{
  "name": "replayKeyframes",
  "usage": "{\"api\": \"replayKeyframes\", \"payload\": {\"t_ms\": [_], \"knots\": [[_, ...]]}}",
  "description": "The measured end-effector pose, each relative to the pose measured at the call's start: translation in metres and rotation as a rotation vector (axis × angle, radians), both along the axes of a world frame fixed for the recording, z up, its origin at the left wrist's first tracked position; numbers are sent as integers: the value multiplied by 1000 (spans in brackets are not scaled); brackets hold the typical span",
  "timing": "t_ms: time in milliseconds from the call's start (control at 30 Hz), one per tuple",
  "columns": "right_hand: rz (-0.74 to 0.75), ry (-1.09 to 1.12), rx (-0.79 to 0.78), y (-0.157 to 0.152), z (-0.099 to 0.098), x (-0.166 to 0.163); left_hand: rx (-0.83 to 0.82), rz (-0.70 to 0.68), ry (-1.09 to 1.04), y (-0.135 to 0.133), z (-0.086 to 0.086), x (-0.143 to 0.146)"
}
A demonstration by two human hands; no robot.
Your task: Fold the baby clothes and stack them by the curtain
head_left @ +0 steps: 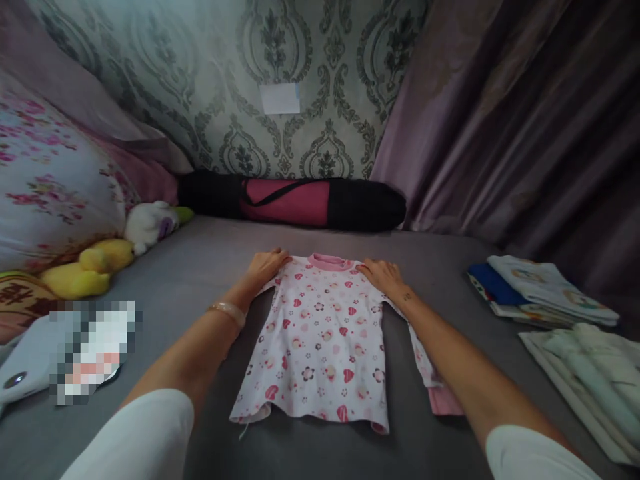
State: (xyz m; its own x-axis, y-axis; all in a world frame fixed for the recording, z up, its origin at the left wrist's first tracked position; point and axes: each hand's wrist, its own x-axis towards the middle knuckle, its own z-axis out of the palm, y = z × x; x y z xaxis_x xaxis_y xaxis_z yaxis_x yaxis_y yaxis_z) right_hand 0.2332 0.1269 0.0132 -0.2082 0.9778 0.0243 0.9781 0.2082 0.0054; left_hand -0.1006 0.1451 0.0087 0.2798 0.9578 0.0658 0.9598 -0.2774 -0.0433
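A small long-sleeved shirt [325, 333], white with pink hearts, flowers and a pink collar, lies spread flat on the grey sheet. My left hand [269, 264] is closed on its left shoulder, fingers pinched at the seam. On the opposite shoulder, beside the collar, my right hand [384, 273] also grips the cloth. The right sleeve runs down under my right forearm and ends in a pink cuff [445, 400]. Most of the left sleeve is hidden by my left arm. The hem is slightly rumpled, with a loose thread at its left corner.
Folded clothes [545, 287] and a pale folded stack [595, 380] lie at right. Plush toys [100, 263], a floral pillow [55, 180] and a pale flat object [40, 353] are at left. A black and pink long bag [290, 200] lies against the wall.
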Motion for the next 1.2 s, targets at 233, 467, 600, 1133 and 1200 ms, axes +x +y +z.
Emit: {"api": "replayKeyframes", "payload": {"t_ms": [233, 467, 600, 1133, 1200], "knots": [[-90, 576, -221, 12, 8, 21, -104, 57, -95, 0, 11, 0], [-327, 843, -168, -66, 25, 94, -73, -221, -301, -39, 32, 15], [-210, 737, -170, -144, 28, 110, -282, -485, -371, -67, 37, 49], [91, 523, -15, -235, 19, 97, -53, -475, -445, -25, -15, 216], [-91, 752, 17, -222, 21, 111, -26, -448, -456, -22, -21, 223]]}}
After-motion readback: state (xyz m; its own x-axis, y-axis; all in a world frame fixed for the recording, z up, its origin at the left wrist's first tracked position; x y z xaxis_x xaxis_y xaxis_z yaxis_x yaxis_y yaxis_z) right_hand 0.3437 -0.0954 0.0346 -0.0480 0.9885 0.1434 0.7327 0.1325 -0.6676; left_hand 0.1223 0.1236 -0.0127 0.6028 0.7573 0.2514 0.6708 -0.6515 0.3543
